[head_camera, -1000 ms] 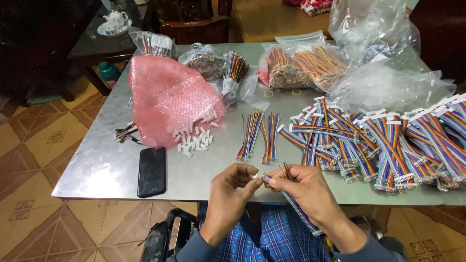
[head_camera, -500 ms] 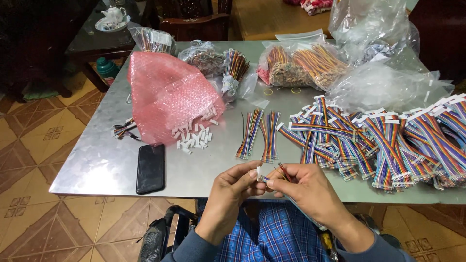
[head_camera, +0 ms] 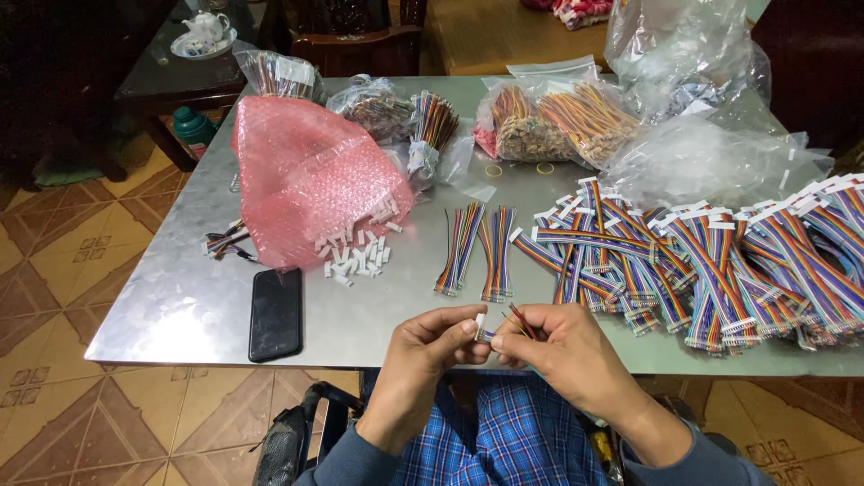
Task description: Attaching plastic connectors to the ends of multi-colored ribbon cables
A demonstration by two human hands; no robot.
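Note:
My left hand [head_camera: 430, 346] pinches a small white connector [head_camera: 480, 324] at the near edge of the metal table [head_camera: 180, 297]. My right hand [head_camera: 562, 346] holds the coloured ribbon wires [head_camera: 519, 321] right against that connector, fingertips of both hands touching. Two loose rainbow wire bundles [head_camera: 477, 247] lie just beyond my hands. A scatter of white connectors [head_camera: 355, 256] spills from a pink bubble-wrap bag [head_camera: 306, 175].
A black phone [head_camera: 275, 313] lies at the left near edge. A big pile of finished rainbow cables [head_camera: 711, 261] fills the right side. Clear plastic bags [head_camera: 702, 108] and bagged wires [head_camera: 558, 121] sit at the back. A dark side table with a teapot [head_camera: 202, 31] stands far left.
My hands have drawn closer together and the ribbon that hung down from my right hand is now gathered up at the connector.

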